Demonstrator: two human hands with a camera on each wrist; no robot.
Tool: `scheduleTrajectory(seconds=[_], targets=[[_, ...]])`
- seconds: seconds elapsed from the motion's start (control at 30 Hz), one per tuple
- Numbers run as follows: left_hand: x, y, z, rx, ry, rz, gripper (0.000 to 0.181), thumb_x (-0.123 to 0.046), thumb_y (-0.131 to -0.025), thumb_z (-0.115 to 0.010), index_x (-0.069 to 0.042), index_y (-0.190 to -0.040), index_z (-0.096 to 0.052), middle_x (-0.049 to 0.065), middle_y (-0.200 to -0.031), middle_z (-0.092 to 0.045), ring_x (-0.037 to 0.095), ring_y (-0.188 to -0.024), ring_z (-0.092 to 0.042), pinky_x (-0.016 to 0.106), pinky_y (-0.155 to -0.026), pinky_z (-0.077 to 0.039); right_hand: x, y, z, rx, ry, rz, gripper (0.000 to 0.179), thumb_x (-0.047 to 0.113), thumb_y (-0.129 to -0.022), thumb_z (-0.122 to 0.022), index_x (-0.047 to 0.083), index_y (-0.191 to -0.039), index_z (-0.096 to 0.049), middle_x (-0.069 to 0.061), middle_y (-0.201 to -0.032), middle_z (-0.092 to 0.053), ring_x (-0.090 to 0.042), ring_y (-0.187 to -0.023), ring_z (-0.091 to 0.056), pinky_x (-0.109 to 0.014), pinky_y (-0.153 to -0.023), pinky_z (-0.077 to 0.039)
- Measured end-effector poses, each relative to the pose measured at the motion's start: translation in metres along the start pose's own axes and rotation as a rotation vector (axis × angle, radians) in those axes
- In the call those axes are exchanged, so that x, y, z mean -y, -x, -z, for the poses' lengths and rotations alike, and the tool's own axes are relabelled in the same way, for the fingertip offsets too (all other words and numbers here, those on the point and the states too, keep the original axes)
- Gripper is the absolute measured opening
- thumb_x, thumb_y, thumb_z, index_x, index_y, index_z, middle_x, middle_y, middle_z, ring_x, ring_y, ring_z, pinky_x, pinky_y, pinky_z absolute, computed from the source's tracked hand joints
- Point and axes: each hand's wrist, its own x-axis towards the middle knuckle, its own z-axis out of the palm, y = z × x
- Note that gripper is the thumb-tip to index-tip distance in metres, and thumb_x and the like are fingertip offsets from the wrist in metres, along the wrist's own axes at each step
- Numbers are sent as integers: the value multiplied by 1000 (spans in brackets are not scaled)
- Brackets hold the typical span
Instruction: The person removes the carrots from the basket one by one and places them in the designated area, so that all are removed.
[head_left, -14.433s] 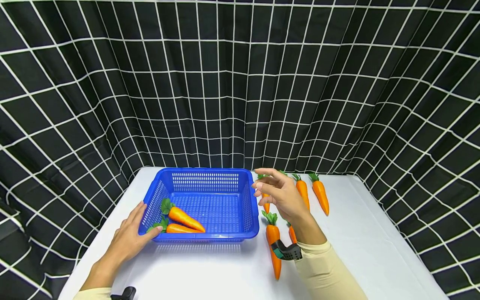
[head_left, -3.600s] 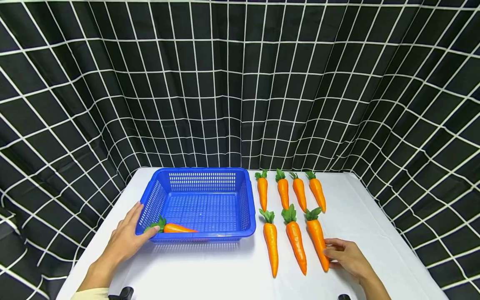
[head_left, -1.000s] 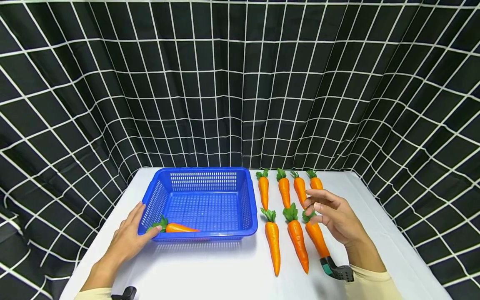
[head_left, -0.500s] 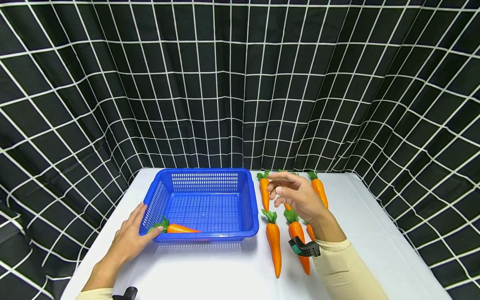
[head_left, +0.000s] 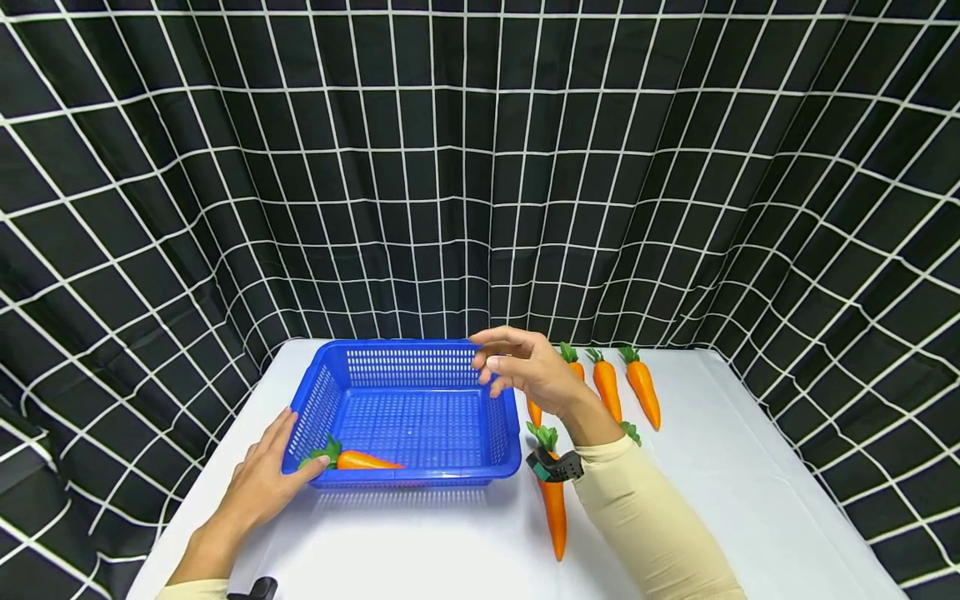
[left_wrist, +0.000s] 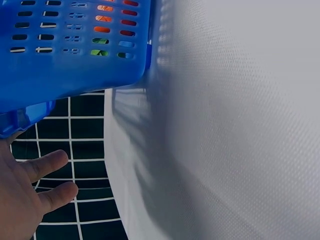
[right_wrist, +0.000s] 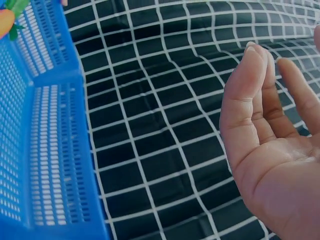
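Observation:
A blue perforated basket (head_left: 408,479) stands on the white table, with one carrot (head_left: 365,460) with green leaves lying along its front wall. My left hand (head_left: 258,487) rests at its front left corner, thumb at the front rim and fingers straight along the outer left side. In the left wrist view two of that hand's fingers (left_wrist: 47,167) extend past the basket wall. My right hand (head_left: 528,371) hovers over the right rim, fingers loosely bent and nothing in them. The right wrist view shows that same palm (right_wrist: 285,175) bare beside the basket (right_wrist: 55,150).
Right of the basket lie more carrots: a front one (head_left: 553,508) and a back row including a far right one (head_left: 642,392). My right forearm (head_left: 645,508) covers others, leaving leaves (head_left: 632,433) showing. A black gridded curtain (head_left: 420,183) surrounds the table (head_left: 750,467).
Of two carrots in the basket earlier, one remains; my right hand was setting a carrot in the front row. Since then it has moved left, empty, to the basket. The left hand stays put.

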Motion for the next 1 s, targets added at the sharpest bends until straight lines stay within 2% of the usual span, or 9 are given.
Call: scheduleTrajectory(seconds=[0.13,0.3,0.5,0.67,0.83,0.93,1.0], targets=[[1,0,0,0,-2,2,98,-59,-86,-60,1,-152,-21,21,-156,-17,55,-128,-28,71,-90,-26,-8,-17,-7,39,-11,-20,33,7,-91,-63,-1,-123,-60,-24,-100,-58,-31,-81,-63,-34,-67,-57],[1,0,0,-8,-3,-2,97,-60,-86,-60,0,-152,-21,20,-156,-17,55,-127,-30,71,-90,-27,-19,-35,-11,84,-14,-42,38,8,-91,-64,-5,-126,-56,-32,-102,-57,-30,-80,-63,-34,-67,-56],[2,-1,-1,-14,-7,-5,96,-59,-86,-61,0,-151,-22,20,-156,-18,54,-125,-32,71,-89,-27,-32,-49,-17,96,-15,-83,36,2,-92,-60,-5,-127,-56,-35,-104,-56,-28,-78,-64,-35,-66,-56],[4,-1,1,-20,-13,-5,95,-57,-86,-61,0,-152,-22,19,-156,-18,54,-126,-31,71,-89,-28,-43,-62,-22,111,33,-128,35,1,-92,-60,-3,-127,-58,-29,-106,-60,-33,-81,-63,-39,-67,-56],[4,-1,0,-22,-12,-6,96,-59,-86,-61,0,-152,-23,19,-156,-18,53,-124,-34,70,-89,-29,-57,-80,-24,173,100,-178,37,6,-93,-61,1,-129,-58,-26,-111,-61,-44,-90,-60,-51,-74,-54],[4,-1,-1,-18,-13,-5,96,-59,-86,-61,-1,-152,-23,20,-156,-19,52,-123,-35,69,-89,-29,-65,-88,-25,210,106,-207,37,7,-93,-62,2,-130,-58,-28,-113,-59,-43,-90,-61,-52,-75,-54],[4,-1,-2,-18,-14,-5,96,-59,-86,-61,-1,-152,-22,20,-156,-19,52,-123,-35,69,-89,-29,-70,-92,-26,226,110,-223,37,7,-93,-62,3,-130,-58,-30,-113,-59,-41,-89,-61,-49,-74,-55]])
